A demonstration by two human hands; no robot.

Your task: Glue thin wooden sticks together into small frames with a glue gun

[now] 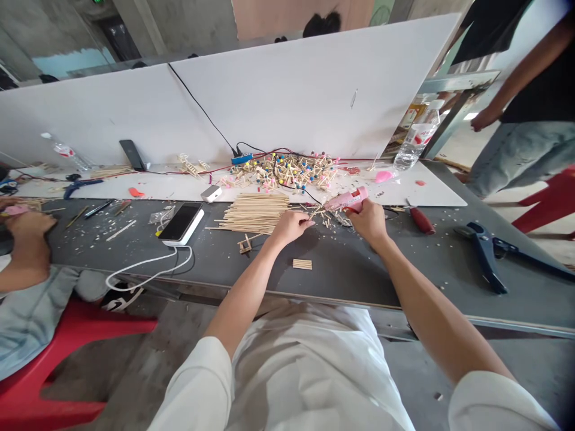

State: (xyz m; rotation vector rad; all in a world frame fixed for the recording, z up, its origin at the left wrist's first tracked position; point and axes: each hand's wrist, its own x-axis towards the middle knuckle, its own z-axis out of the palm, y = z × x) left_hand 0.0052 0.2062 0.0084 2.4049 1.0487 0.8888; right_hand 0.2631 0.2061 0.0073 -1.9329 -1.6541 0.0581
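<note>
Right hand (369,222): wrapped round your pink plastic glue gun (345,200), over the grey counter (350,276).
Left hand (291,227): fingers curled near its front; hold unclear.
Sticks (252,212): thin, straight wood, by your left wrist.

Left hand (293,226): can't tell what's between the fingertips, too small. Same for contact with the nozzle of the pink plastic glue gun (348,200). Right hand (369,220) hides most of the gun's grip. Left hand covers part of the flat row of thin pale wooden sticks (254,211). Dark blue-handled tool (486,254) runs off right edge. Red plastic stool (83,332) cut at left. Standing person in blue jeans (527,152): head out of frame.
</note>
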